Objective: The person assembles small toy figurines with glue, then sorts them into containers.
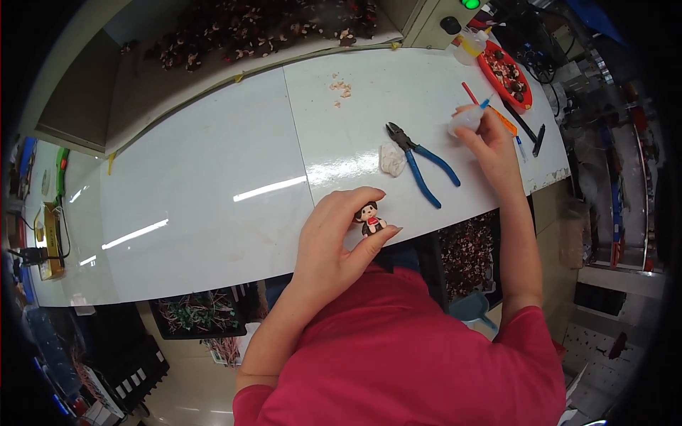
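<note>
My left hand (337,231) is closed around a small brown-and-cream figurine (370,217) with a red patch on its front, held just above the table's near edge. The thumb and fingers grip it from both sides, with its face showing. Further right, my right hand (490,142) is closed on a small translucent squeeze bottle (465,122) with a blue needle tip that points up and to the right. Between the hands lie blue-handled cutting pliers (419,160), jaws pointing away from me. A crumpled white wad (391,159) sits against them.
A red tray (506,74) of small brown parts stands at the far right, beside a bottle with yellow liquid (470,46). Cream scraps (341,90) lie on the white table (206,192). Many dark pieces (263,32) fill the shelf behind. Below the edge is a bin of parts (465,252).
</note>
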`<state>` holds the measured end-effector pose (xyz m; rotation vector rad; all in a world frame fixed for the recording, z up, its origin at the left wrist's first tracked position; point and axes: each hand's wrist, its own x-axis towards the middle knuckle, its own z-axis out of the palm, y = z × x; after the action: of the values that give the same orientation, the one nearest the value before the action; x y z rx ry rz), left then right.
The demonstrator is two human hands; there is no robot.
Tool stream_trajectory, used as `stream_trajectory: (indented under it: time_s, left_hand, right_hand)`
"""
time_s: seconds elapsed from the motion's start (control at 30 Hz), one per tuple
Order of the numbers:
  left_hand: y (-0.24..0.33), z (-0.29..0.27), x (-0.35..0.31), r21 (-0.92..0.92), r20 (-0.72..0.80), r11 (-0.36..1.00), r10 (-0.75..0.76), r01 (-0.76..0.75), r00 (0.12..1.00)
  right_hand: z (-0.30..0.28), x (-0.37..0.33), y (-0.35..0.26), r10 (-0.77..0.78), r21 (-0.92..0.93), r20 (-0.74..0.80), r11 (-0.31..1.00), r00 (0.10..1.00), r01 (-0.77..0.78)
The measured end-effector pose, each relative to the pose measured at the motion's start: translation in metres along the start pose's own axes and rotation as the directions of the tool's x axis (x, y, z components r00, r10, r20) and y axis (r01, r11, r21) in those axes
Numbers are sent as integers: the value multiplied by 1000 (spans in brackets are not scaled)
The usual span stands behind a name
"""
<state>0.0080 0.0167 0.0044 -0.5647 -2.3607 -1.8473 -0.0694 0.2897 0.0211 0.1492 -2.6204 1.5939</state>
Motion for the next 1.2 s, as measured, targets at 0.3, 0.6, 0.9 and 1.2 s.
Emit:
stream_trajectory:
  time_s: [0.3, 0.6, 0.9, 1.2]
  left_hand:
    - [11, 18, 6, 68, -27, 993, -96, 98, 995]
    - [7, 22, -1, 38, -12, 985, -170, 171, 985]
    - [10, 24, 9, 72, 13, 983, -173, 171, 985]
    - [22, 18, 15, 120, 35, 986, -125, 120, 992]
  right_hand:
    - [-12, 33, 25, -148, -306, -138, 947, 979, 100]
    - [-79, -1, 18, -254, -367, -266, 919, 930, 146]
    - [-143, 4, 26, -214, -715, 58, 673, 975, 191]
    - [-122, 22, 30, -193, -755, -14, 645, 981, 117]
